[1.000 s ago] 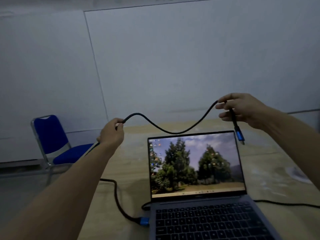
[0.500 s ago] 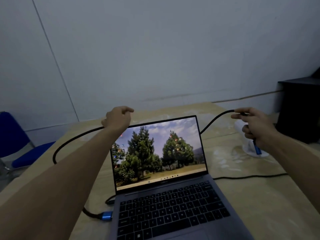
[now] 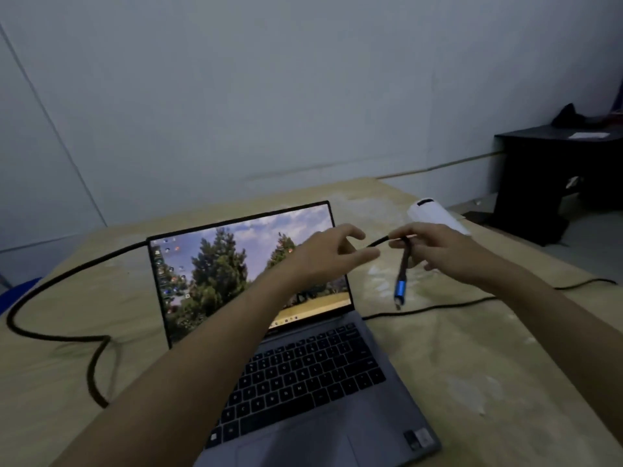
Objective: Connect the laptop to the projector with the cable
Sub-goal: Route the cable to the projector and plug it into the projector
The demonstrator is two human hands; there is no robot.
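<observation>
On our bench (image 3: 472, 365) the laptop (image 3: 303, 382) sits open. Our right hand (image 3: 445, 251) pinches the cable (image 3: 43, 288), its plug (image 3: 400, 291) dangling. Our left hand (image 3: 323, 254) hovers open. The white projector (image 3: 435, 214) is half hidden behind.

The room is dim and bluish, the lit laptop screen (image 3: 246, 274) the brightest patch. Motion blur softens both hands and the table (image 3: 472, 365). Wide-angle distortion bends the wall lines at the edges
</observation>
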